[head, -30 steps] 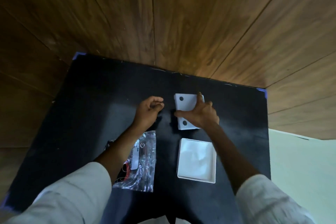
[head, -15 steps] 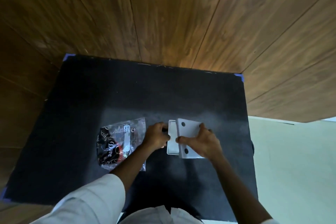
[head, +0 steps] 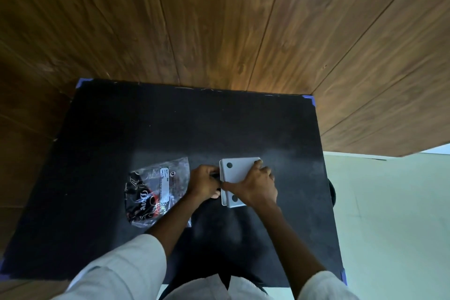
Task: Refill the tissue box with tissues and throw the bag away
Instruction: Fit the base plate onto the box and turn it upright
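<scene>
A white tissue box (head: 235,173) lies on the black table (head: 170,129), its flat panel with two dark round spots facing up. My right hand (head: 255,184) lies over the box's right half and grips it. My left hand (head: 203,182) is closed against the box's left edge. To the left lies the clear plastic tissue bag (head: 152,192) with black and red print and a white label, partly under my left forearm. No loose tissues show.
Wood-panelled walls close in behind and to the right of the table. Pale floor runs along the table's right side, where a dark round object (head: 331,193) shows at the edge. Blue tape marks the table's corners.
The white lid and the box, apart one second ago, are now together under both hands. The view shifted, so the bag appears further left.
</scene>
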